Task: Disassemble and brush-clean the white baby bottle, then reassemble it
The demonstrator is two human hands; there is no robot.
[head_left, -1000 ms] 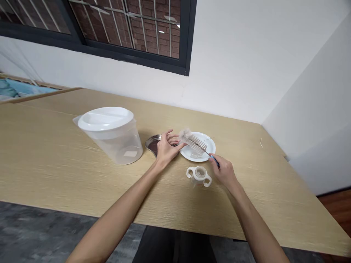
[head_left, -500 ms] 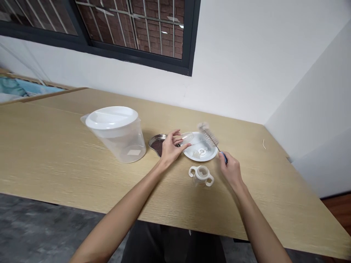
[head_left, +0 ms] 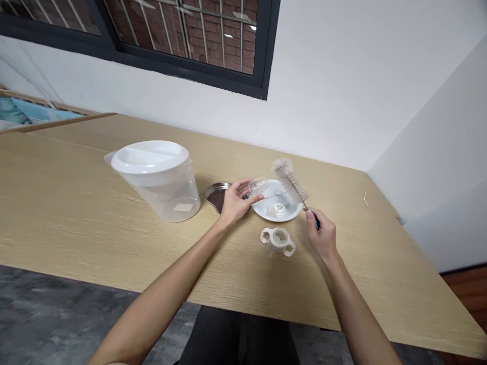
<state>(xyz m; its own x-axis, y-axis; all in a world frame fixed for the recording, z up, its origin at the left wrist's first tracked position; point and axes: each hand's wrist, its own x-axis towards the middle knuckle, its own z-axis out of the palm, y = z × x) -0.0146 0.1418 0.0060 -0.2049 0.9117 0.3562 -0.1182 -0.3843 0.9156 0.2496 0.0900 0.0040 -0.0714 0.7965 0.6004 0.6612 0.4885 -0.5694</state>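
Note:
Over the left part of a white bowl [head_left: 277,217], my left hand [head_left: 236,200] has its thumb and fingers round a clear, dome-like plastic piece [head_left: 258,185]. A thin dark line runs from the thumb towards the brush; what it is I cannot make out. My right hand [head_left: 322,234] grips the dark blue handle of a bottle brush [head_left: 291,183], its pale bristles raised above the bowl. Inside the bowl lie small clear and white parts [head_left: 280,209]. Nearer me stands a clear container with two white handles [head_left: 279,240].
A large translucent pitcher with a white lid [head_left: 155,177] stands at the left. Between it and my left hand lies a metal kidney-shaped tray [head_left: 217,195]. A thin white strip [head_left: 366,198] lies at the right. Wall and window rise behind the table [head_left: 114,238].
The brush is tilted slightly differently and its bristles show more clearly. The clear piece in my left hand has turned a little. The whole view has shifted slightly.

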